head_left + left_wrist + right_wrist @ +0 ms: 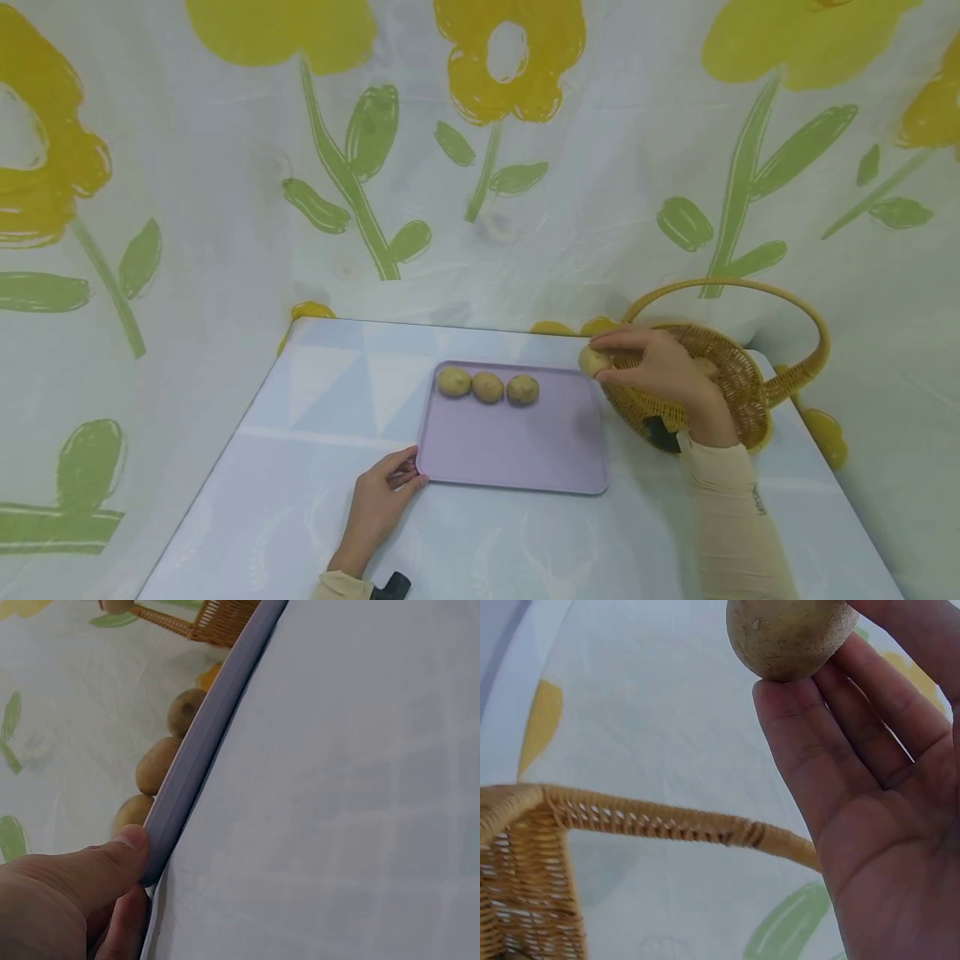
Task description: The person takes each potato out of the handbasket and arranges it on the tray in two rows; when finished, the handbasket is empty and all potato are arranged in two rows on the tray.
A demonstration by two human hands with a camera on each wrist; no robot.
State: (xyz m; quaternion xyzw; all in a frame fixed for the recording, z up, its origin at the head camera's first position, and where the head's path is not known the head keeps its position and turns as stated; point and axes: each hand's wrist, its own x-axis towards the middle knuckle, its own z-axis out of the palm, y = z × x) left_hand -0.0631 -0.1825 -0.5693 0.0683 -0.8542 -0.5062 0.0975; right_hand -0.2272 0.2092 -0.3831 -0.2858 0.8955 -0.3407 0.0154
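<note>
1. Head view: the right hand grasps a single potato between thumb and fingertips, near the far right corner of the tray; its height above the tray is hard to tell.
2. Right wrist view: that potato sits at the fingertips, away from the bare palm.
3. Below and to the right of those fingers stands a basket; something pale lies inside, partly hidden by the hand.
4. The left hand pinches the tray's near left corner, thumb on the rim, its other fingers partly out of sight.
5. Three potatoes form a row along the tray's far edge, ahead of the left fingers and left of the right fingertips.
6. The step in hand looks like carrying the potato from basket to tray.
7. The next move probably calls for the right fingers to shift left, lower the potato beside the row's right end and let go, while the left fingers steady the tray.
</note>
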